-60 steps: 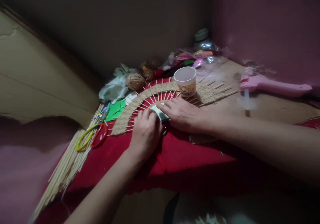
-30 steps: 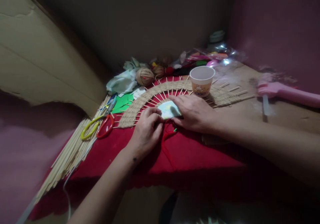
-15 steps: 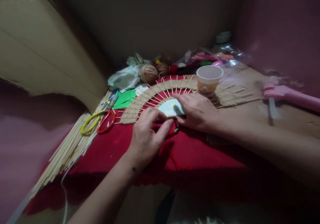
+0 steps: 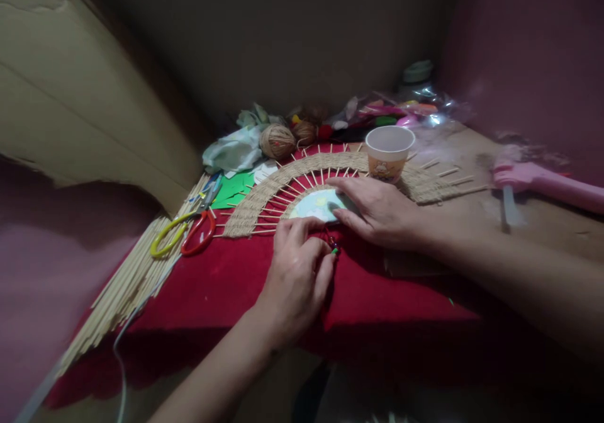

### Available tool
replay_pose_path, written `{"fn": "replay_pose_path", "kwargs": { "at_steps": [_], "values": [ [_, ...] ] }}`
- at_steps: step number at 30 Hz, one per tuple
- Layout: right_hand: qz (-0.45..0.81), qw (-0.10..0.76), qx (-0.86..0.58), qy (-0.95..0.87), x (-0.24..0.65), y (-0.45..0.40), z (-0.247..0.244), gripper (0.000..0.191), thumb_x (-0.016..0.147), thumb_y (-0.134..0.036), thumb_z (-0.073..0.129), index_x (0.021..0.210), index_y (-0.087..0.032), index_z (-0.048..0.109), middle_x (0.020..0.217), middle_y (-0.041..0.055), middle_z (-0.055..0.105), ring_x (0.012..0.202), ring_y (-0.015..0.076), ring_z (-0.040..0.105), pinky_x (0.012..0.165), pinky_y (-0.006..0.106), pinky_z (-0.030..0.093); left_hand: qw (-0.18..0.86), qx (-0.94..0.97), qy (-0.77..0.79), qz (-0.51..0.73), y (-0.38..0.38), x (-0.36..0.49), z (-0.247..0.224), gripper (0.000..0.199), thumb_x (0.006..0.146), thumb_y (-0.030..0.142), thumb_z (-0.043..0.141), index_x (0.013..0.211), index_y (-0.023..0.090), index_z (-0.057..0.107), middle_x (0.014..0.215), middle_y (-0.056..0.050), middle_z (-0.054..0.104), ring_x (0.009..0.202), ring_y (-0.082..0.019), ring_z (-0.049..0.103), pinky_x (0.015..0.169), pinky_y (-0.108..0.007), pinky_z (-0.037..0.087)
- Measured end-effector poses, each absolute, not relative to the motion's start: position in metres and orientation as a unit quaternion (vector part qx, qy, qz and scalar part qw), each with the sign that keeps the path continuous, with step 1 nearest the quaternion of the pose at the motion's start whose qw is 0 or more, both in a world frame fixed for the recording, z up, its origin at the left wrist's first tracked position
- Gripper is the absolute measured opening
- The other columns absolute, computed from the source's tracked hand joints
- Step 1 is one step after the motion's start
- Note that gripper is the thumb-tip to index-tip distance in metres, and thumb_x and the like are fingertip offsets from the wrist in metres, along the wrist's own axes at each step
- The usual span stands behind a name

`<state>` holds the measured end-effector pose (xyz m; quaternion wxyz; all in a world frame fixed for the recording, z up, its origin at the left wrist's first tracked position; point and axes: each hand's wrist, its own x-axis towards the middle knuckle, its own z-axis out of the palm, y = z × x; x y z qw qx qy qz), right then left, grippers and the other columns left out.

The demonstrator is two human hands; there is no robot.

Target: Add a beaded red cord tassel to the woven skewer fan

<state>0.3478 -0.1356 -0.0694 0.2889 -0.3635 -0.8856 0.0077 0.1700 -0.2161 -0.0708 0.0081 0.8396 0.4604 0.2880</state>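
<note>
A half-round woven fan (image 4: pixel 248 216) of twine over thin sticks lies on the red cloth, with a pale blue-green centre piece (image 4: pixel 314 204) at its base. My right hand (image 4: pixel 384 212) rests on the right side of that piece, thumb and fingers spread apart. My left hand (image 4: pixel 299 272) is at the lower edge of the centre piece, its fingers curled. Between its thumb and fingertips is a small beaded cord (image 4: pixel 334 245) with a green bit; part of it is hidden. A printed paper cup (image 4: pixel 389 158) stands on the fan's right part, just beyond my right hand.
Scissors (image 4: pixel 198 233) with yellow and red handles lie at the left over a bundle of thin sticks (image 4: pixel 127 272). Green paper (image 4: pixel 234 190), twine balls (image 4: pixel 277 141) and plastic bags (image 4: pixel 425 111) sit behind the fan. A pink glue gun (image 4: pixel 538 174) lies at the right.
My left hand has shifted slightly right and toward me, and its fingers have curled more. More of the pale centre piece shows. My right hand still rests on it.
</note>
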Motion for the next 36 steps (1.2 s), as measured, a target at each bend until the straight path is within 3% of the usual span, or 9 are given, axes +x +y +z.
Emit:
{"fn": "replay_pose_path", "kwargs": {
  "at_steps": [6, 13, 18, 23, 28, 36],
  "values": [
    [0.098, 0.333, -0.389, -0.853, 0.351, -0.134, -0.069, 0.032, 0.089, -0.031, 0.047, 0.112, -0.01, 0.054, 0.105, 0.0162, 0.066, 0.091, 0.027, 0.061, 0.079, 0.039, 0.046, 0.051, 0.822, 0.478, 0.305, -0.219, 0.175, -0.07, 0.012, 0.084, 0.011, 0.056, 0.076, 0.016, 0.063, 0.114, -0.011, 0.057, 0.11, -0.025, 0.045, 0.097, -0.045, 0.039],
    [0.194, 0.495, -0.343, -0.775, 0.357, -0.139, -0.063, 0.01, 0.085, -0.023, 0.056, 0.081, -0.015, 0.061, 0.077, 0.004, 0.064, 0.072, 0.0155, 0.057, 0.067, 0.028, 0.043, 0.105, 0.838, 0.468, 0.261, -0.221, 0.17, -0.062, 0.009, 0.084, 0.017, 0.059, 0.077, 0.018, 0.065, 0.116, -0.01, 0.057, 0.114, -0.026, 0.045, 0.099, -0.045, 0.039],
    [0.241, 0.505, -0.362, -0.745, 0.357, -0.145, -0.057, 0.012, 0.084, -0.021, 0.058, 0.074, -0.016, 0.063, 0.068, 0.0009, 0.063, 0.064, 0.0123, 0.053, 0.061, 0.026, 0.04, 0.101, 0.8, 0.488, 0.334, -0.22, 0.156, -0.04, 0.008, 0.085, 0.024, 0.06, 0.083, 0.018, 0.066, 0.11, -0.009, 0.06, 0.109, -0.022, 0.053, 0.095, -0.039, 0.042],
    [0.404, 0.496, -0.343, -0.688, 0.355, -0.149, -0.051, 0.027, 0.088, -0.028, 0.052, 0.065, -0.017, 0.059, 0.06, -0.0013, 0.057, 0.054, 0.0085, 0.048, 0.053, 0.023, 0.038, 0.106, 0.755, 0.503, 0.407, -0.202, 0.144, -0.025, 0.013, 0.086, 0.023, 0.057, 0.077, 0.019, 0.065, 0.092, -0.005, 0.065, 0.094, -0.019, 0.059, 0.084, -0.034, 0.045],
    [0.578, 0.493, -0.305, -0.574, 0.352, -0.149, -0.052, 0.032, 0.087, -0.042, 0.055, 0.069, -0.016, 0.059, 0.06, -0.0005, 0.059, 0.049, 0.0075, 0.051, 0.047, 0.021, 0.038, 0.137, 0.738, 0.499, 0.433, -0.183, 0.145, -0.015, 0.013, 0.087, 0.026, 0.056, 0.082, 0.018, 0.065, 0.088, -0.004, 0.066, 0.086, -0.018, 0.06, 0.079, -0.033, 0.045],
    [0.644, 0.497, -0.289, -0.504, 0.354, -0.144, -0.056, 0.035, 0.08, -0.049, 0.063, 0.074, -0.014, 0.063, 0.061, 0.0019, 0.063, 0.049, 0.0094, 0.054, 0.047, 0.022, 0.041, 0.14, 0.744, 0.499, 0.421, -0.168, 0.154, -0.018, 0.014, 0.087, 0.027, 0.054, 0.086, 0.018, 0.066, 0.085, -0.003, 0.066, 0.081, -0.018, 0.059, 0.074, -0.033, 0.045]
  ]
}}
